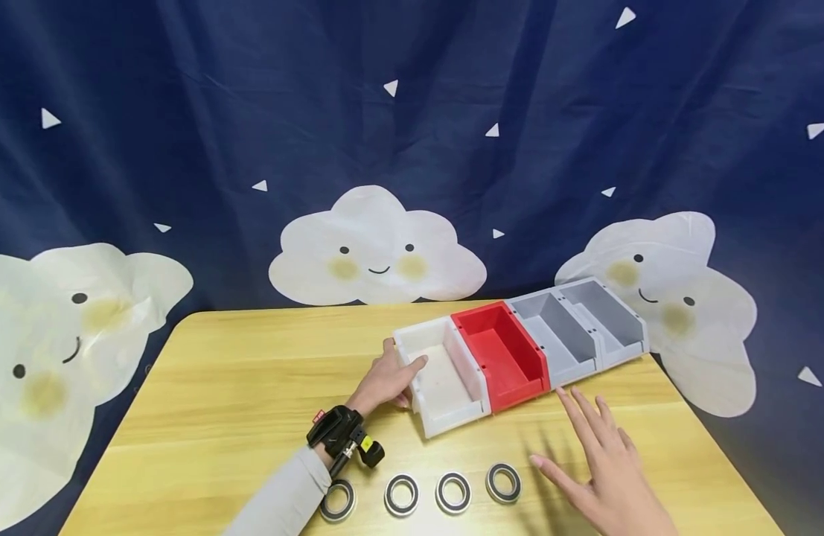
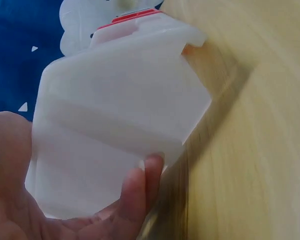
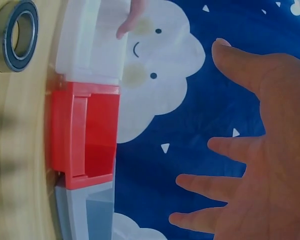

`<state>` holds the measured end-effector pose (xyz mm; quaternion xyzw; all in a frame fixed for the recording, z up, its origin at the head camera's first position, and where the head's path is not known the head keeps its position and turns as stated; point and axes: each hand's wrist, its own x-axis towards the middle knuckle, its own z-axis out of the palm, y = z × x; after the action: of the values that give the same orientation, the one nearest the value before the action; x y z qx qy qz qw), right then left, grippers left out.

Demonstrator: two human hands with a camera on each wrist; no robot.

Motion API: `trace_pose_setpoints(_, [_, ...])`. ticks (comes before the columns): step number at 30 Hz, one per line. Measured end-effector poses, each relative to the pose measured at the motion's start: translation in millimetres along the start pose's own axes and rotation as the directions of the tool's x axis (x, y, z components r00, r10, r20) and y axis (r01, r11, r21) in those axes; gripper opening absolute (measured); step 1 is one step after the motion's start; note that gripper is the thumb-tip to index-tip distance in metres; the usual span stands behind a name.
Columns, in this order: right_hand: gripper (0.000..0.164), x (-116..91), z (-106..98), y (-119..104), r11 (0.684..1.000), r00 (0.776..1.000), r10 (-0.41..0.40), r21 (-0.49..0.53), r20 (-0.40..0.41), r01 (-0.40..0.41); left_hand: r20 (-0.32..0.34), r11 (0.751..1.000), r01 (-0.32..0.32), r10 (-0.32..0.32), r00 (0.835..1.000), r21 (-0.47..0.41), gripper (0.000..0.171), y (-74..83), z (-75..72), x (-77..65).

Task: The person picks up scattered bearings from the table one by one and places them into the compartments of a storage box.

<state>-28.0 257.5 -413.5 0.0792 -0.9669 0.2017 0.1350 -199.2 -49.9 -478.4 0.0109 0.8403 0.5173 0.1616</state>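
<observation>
A row of joined bins stands on the table: a white bin (image 1: pixel 421 426), a red bin (image 1: pixel 516 396) and two grey bins (image 1: pixel 602 356). My left hand (image 1: pixel 387 378) grips the white bin at its left end, thumb over the rim. In the left wrist view, fingers (image 2: pixel 152 175) press the outer side of the white bin (image 2: pixel 115 110). The right hand (image 1: pixel 609 465) hovers over the table in front of the grey bins, fingers spread and holding nothing. Several ring bearings (image 1: pixel 454 476) lie in a row near the front.
A dark blue curtain (image 1: pixel 358 134) with white clouds hangs right behind the wooden table (image 1: pixel 251 387). One bearing (image 1: pixel 350 500) lies beside my left sleeve (image 1: pixel 284 491). A black wrist device (image 1: pixel 338 432) is strapped on the left wrist.
</observation>
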Motion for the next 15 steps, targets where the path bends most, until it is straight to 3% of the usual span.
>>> trace_pose_setpoints(5, [0.100,-1.5,2.4,-0.5,0.999,0.999,0.032,0.002,0.032,-0.032,0.011,0.999,-0.034,0.034,0.999,-0.002,0.060,-0.5,5.9,3.9])
trace_pose_setpoints(12, [0.097,-4.1,3.0,3.0,0.998,0.997,0.057,0.021,0.048,-0.059,-0.015,0.999,-0.012,0.013,1.000,0.030,0.082,0.5,6.1,6.3])
trace_pose_setpoints(15, [0.096,-4.7,2.6,4.5,0.996,0.994,0.079,0.021,0.074,-0.081,-0.022,1.000,-0.005,0.005,1.000,0.031,0.083,-1.1,4.0,6.8])
